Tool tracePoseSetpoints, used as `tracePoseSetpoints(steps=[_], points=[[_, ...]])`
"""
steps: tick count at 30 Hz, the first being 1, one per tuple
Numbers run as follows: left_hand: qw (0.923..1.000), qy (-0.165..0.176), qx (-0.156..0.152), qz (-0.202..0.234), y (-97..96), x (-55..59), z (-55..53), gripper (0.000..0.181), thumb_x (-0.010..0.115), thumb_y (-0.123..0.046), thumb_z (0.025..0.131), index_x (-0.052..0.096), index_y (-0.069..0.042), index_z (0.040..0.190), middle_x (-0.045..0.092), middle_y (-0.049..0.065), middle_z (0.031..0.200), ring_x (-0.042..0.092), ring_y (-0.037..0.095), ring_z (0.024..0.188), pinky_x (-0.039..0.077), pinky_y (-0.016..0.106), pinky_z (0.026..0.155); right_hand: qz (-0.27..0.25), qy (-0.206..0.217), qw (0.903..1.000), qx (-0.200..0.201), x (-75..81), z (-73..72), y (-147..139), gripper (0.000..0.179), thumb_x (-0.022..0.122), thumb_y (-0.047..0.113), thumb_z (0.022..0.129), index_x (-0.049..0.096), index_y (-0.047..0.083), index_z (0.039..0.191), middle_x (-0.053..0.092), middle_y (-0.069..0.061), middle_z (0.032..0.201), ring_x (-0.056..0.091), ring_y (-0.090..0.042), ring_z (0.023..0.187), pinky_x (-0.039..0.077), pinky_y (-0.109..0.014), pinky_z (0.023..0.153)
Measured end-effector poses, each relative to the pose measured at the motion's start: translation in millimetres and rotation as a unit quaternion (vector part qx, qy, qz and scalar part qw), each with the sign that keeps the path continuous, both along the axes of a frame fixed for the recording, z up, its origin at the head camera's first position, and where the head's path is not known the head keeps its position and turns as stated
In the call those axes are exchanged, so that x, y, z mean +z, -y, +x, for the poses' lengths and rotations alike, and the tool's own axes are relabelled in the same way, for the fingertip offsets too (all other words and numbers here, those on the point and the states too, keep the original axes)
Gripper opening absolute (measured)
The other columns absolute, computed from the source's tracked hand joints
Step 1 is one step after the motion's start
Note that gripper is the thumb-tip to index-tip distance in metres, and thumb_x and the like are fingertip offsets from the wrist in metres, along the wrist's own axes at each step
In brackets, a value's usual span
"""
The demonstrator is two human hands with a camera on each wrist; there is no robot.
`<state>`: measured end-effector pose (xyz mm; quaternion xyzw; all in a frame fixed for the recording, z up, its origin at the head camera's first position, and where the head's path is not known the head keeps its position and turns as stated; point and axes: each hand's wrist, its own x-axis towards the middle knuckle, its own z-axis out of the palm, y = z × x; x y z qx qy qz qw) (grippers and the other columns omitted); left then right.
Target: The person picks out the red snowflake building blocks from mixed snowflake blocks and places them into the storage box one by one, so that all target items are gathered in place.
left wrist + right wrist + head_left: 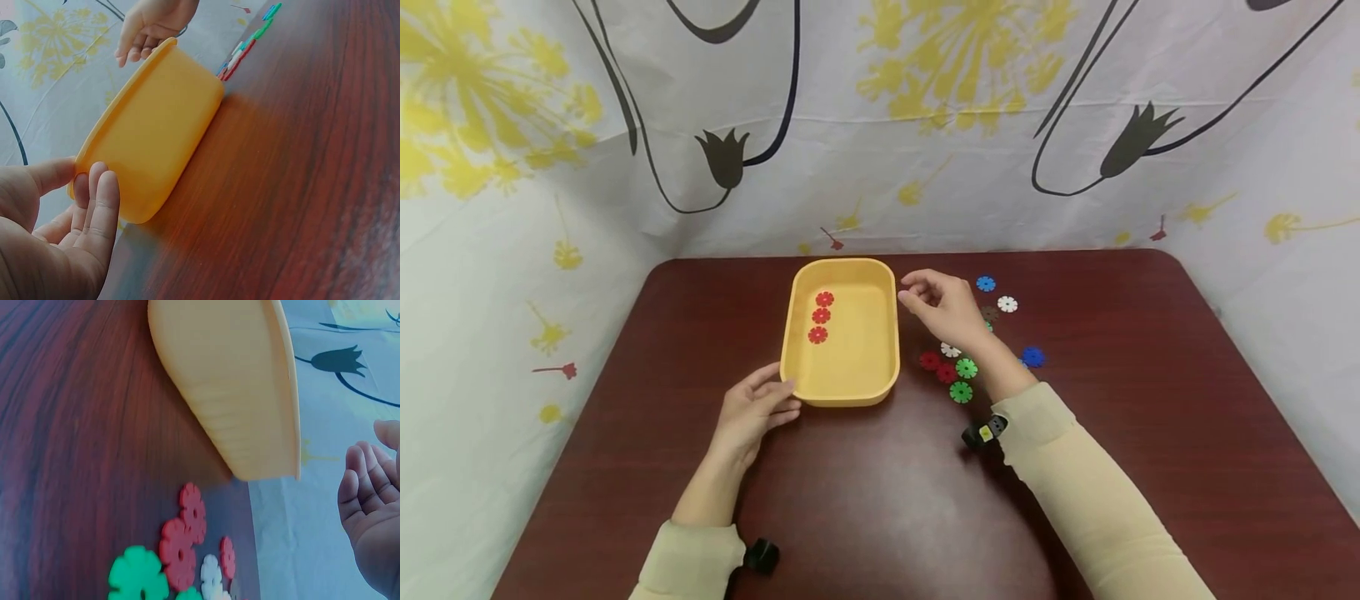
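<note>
So far, three red discs (822, 316) lie in a row along the left side of the yellow tray (850, 400), near the table's (865, 508) far edge; loose discs (966, 367), some red, remain outside its right edge. The left hand (756, 410) pinches the tray's near left corner, while the right hand (950, 311), fingers loosely bent beside its right rim, seems empty, though its fingertips are hard to read.

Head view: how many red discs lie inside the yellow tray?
3, in a line left of centre in the yellow tray: the far red disc, the middle red disc and the near red disc. None inside seems hidden.
</note>
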<state>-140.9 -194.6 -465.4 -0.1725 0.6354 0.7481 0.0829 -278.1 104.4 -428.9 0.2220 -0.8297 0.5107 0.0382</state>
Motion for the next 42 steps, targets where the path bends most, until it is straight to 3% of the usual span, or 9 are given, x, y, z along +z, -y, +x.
tracePoseSetpoints(steps=[10, 20, 42], points=[[1.0, 0.004, 0.006, -0.002, 2.9, -3.1, 0.3, 0.056, 0.069, -0.009, 0.098, 0.046, -0.004, 0.148, 0.071, 0.001, 0.089, 0.071, 0.012, 0.072, 0.063, 0.03, 0.074, 0.003, 0.028, 0.9995, -0.016, -7.7, 1.7, -13.2, 0.024, 0.069, 0.021, 0.099, 0.069, 0.006, 0.117, 0.067, -0.008, 0.093, 0.06, -0.021, 0.076, 0.048, -0.025, 0.059], [1.0, 0.002, 0.005, -0.001, 1.8, -0.5, 1.1, 0.056, 0.069, -0.009, 0.098, 0.045, -0.003, 0.149, 0.071, 0.002, 0.089, 0.071, 0.011, 0.071, 0.063, 0.029, 0.074, 0.035, 0.028, 0.9988, -0.021, -17.9, 1.7, -22.9, 0.024, 0.07, 0.021, 0.098, 0.069, 0.005, 0.117, 0.068, -0.007, 0.091, 0.062, -0.02, 0.075, 0.049, -0.028, 0.06], [1.0, 0.002, 0.002, 0.003, -0.7, 1.0, -0.1, 0.056, 0.069, -0.009, 0.098, 0.045, -0.002, 0.148, 0.071, 0.004, 0.09, 0.071, 0.011, 0.071, 0.063, 0.029, 0.073, 0.131, 0.051, 0.9899, 0.019, -33.4, 8.1, -39.6, 0.032, 0.074, 0.023, 0.095, 0.069, 0.0, 0.117, 0.069, -0.005, 0.093, 0.064, -0.019, 0.082, 0.054, -0.033, 0.069]])
